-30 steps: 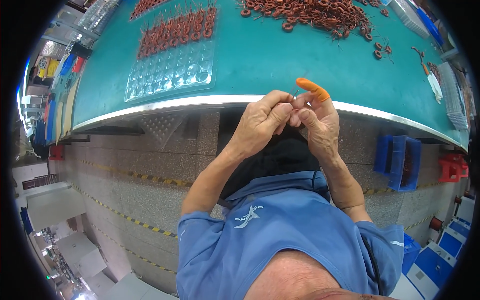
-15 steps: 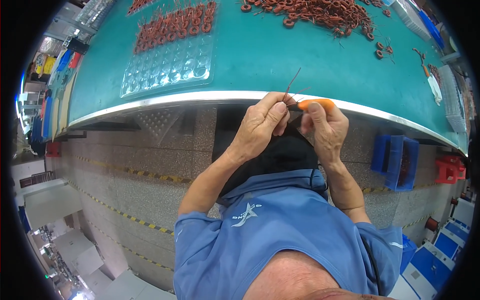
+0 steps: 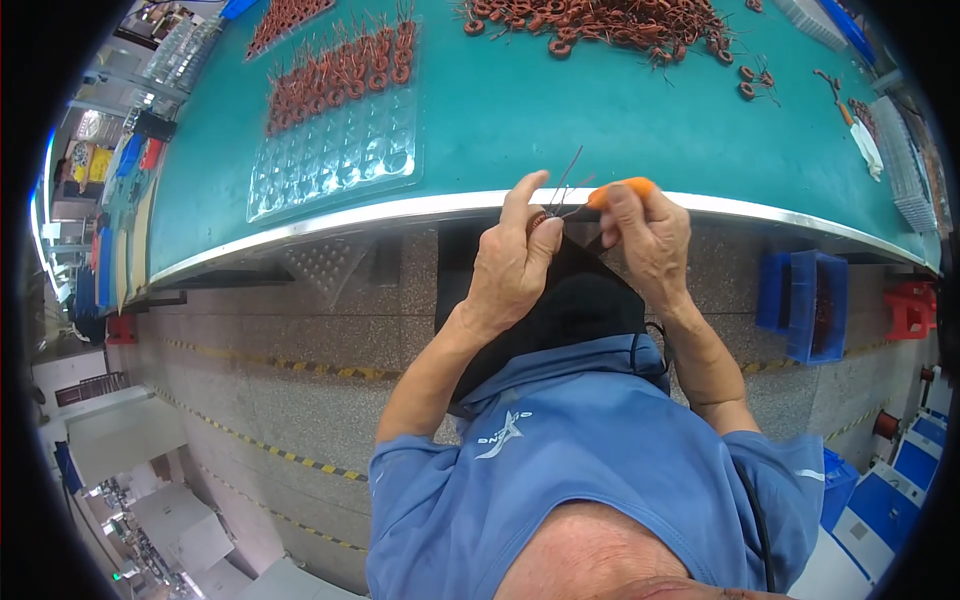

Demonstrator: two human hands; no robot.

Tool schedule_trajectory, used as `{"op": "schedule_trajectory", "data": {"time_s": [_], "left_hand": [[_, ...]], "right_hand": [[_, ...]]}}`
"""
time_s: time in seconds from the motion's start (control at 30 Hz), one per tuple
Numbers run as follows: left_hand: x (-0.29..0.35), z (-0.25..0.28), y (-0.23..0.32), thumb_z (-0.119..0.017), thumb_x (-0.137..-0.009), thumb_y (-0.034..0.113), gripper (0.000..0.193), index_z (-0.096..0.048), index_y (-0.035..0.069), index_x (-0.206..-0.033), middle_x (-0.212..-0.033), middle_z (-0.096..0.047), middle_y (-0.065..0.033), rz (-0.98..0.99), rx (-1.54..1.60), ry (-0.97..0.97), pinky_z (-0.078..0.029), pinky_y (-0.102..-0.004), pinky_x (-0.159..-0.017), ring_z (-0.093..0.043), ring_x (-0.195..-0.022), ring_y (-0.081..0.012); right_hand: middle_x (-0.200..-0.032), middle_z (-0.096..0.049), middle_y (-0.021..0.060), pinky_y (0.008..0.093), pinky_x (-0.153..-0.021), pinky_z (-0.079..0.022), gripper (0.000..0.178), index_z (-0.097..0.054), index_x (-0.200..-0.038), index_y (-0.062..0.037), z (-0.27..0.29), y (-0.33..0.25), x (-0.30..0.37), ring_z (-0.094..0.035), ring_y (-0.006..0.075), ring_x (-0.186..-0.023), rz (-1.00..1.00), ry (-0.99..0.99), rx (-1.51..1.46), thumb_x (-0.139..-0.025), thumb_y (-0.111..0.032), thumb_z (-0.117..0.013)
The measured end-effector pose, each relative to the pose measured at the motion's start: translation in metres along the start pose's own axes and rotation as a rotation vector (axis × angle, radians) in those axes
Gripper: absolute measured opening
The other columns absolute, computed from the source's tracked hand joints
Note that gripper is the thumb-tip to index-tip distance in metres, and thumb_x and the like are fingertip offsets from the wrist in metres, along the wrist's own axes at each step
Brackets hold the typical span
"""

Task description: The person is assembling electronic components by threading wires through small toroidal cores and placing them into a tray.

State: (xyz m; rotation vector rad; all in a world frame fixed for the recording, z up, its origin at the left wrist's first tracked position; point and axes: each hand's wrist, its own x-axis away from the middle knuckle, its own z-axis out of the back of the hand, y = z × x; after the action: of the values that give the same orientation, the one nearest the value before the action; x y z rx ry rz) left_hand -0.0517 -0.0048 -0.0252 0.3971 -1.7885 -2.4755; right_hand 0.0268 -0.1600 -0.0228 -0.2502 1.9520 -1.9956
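My left hand [image 3: 508,265] grips a small reddish-brown wire-wound ring coil [image 3: 538,219] between thumb and fingers, just at the bench's front edge. Its index finger is raised off the coil. Thin wire leads [image 3: 568,172] stick up from the coil. In my closed right hand [image 3: 652,240] is a hand tool with an orange handle [image 3: 622,190]. The tool's thin end points left toward the leads; whether it touches them I cannot tell.
Beyond my hands lies a green bench top [image 3: 480,130] with a metal edge. A clear plastic tray [image 3: 335,170], partly filled with coils, lies at left. A large coil pile [image 3: 640,25] is at the back. Blue bins [image 3: 820,310] stand at right below the bench.
My left index finger has lifted and straightened, so the coil now shows. The right hand still holds the orange-handled tool beside the leads. The whole view has shifted slightly.
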Motion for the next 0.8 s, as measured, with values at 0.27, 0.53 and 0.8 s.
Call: {"op": "schedule_trajectory", "data": {"time_s": [0.27, 0.53, 0.8], "left_hand": [[0.002, 0.007, -0.011, -0.051, -0.098, 0.014, 0.025, -0.043, 0.002, -0.117, -0.066, -0.054, -0.0043, 0.034, 0.291, -0.127, -0.040, -0.0258, -0.052, -0.049, -0.055, -0.0107], [-0.009, 0.042, -0.007, -0.049, -0.097, 0.004, 0.009, -0.055, 0.003, -0.104, -0.073, -0.057, -0.0041, -0.054, 0.239, -0.145, -0.046, -0.0237, -0.059, -0.053, -0.061, -0.0103], [-0.069, 0.250, -0.040, -0.067, -0.081, 0.002, 0.009, -0.069, 0.002, -0.090, -0.088, -0.066, -0.0088, -0.184, -0.575, 0.700, -0.048, -0.0296, -0.071, -0.063, -0.079, -0.0191]], "right_hand": [[-0.073, -0.058, 0.0013, 0.0195, -0.063, -0.045, 0.026, -0.065, -0.106, 0.0020, -0.003, -0.011, -0.025, -0.054, 0.0060, -0.067, -0.075, -0.239, -0.312, -0.097, -0.021, -0.055], [-0.077, -0.059, 0.0017, 0.0205, -0.058, -0.043, 0.031, -0.065, -0.106, 0.0003, 0.020, -0.002, -0.046, -0.055, 0.0066, -0.067, 0.104, -0.121, -0.051, -0.101, -0.026, -0.049], [-0.116, -0.055, 0.0174, 0.0395, -0.087, -0.048, 0.036, -0.056, -0.120, 0.0021, 0.179, 0.031, -0.180, -0.058, 0.0320, -0.102, 0.573, 0.237, 1.175, -0.095, -0.024, -0.058]]}}
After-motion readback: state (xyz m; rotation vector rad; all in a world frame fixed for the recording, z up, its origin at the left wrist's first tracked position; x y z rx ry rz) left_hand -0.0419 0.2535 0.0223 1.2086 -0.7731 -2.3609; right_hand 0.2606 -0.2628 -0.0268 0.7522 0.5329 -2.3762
